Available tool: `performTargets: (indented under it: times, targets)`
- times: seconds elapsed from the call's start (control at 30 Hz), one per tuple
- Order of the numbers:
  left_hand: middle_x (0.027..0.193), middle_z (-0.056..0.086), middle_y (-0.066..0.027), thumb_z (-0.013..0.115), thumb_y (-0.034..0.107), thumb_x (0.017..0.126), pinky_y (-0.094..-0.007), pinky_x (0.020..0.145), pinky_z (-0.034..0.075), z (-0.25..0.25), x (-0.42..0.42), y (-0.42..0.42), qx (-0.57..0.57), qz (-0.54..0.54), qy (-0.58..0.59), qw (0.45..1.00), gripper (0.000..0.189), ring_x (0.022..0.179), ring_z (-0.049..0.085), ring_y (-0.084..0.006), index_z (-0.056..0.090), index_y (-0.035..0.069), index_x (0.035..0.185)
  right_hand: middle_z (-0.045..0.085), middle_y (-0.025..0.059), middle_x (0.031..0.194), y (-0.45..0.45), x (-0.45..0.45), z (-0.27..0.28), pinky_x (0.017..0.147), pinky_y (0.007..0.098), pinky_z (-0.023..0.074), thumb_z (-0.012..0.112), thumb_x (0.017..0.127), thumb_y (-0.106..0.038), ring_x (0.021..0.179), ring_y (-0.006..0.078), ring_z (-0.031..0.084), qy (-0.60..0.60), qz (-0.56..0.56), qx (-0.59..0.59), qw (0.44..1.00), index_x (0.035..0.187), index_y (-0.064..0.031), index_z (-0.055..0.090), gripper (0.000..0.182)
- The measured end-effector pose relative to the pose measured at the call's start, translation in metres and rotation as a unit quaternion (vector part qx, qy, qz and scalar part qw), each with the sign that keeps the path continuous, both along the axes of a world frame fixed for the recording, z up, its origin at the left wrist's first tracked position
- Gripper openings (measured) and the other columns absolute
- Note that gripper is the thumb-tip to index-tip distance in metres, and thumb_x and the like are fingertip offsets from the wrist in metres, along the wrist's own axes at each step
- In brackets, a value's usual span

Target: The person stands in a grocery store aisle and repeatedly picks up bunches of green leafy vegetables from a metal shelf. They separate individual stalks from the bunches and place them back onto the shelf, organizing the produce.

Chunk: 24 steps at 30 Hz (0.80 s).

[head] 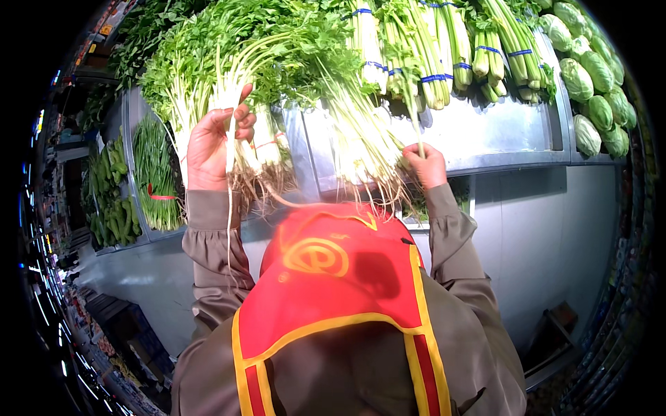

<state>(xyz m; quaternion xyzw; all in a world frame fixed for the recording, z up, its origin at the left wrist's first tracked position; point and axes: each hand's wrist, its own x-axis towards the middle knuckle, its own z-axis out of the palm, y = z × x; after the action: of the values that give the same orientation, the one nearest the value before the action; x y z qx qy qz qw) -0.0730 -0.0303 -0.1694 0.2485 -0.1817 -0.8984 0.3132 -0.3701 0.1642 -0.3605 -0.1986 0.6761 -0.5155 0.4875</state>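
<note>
My left hand is closed around a few thin pale stalks of leafy celery. One long white root hangs below it, past the cuff. Between thumb and fingertips, my right hand pinches a single green stalk that points up. A loose bundle of rooted leafy celery lies between my hands, its brown roots reaching over the shelf's front edge. More rooted stalks lie right beside my left hand, some tied with a red band.
Thick celery bunches with blue bands line the back of the metal display shelf. Green cabbages are piled at the right. Banded green stalks and long green peppers fill the left. Dark crates stand at lower left.
</note>
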Motion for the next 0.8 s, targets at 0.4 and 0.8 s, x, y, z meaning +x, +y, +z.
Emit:
performTargets:
  times: [0.4, 0.8]
  targets:
    - [0.085, 0.054, -0.0122, 0.051, 0.002, 0.078, -0.0304, 0.070, 0.050, -0.026, -0.014, 0.006, -0.008, 0.009, -0.059, 0.998, 0.048, 0.080, 0.052, -0.0217, 0.040, -0.007, 0.124, 0.057, 0.0023, 0.070, -0.010, -0.007, 0.010, 0.040, 0.0179, 0.0304, 0.064, 0.081, -0.014, 0.050, 0.0048, 0.043, -0.207, 0.053, 0.050, 0.976, 0.091, 0.0007, 0.061, 0.018]
    - [0.100, 0.053, -0.0198, 0.045, 0.002, 0.086, -0.0348, 0.076, 0.051, -0.060, -0.055, 0.033, 0.052, 0.108, -0.125, 0.985, 0.034, 0.087, 0.055, -0.0250, 0.044, -0.004, 0.120, 0.058, 0.0018, 0.067, 0.020, 0.002, 0.087, 0.042, 0.0180, 0.0320, 0.062, 0.084, -0.015, 0.049, 0.0044, 0.045, -0.184, 0.114, 0.000, 0.976, 0.083, -0.0047, 0.057, 0.012]
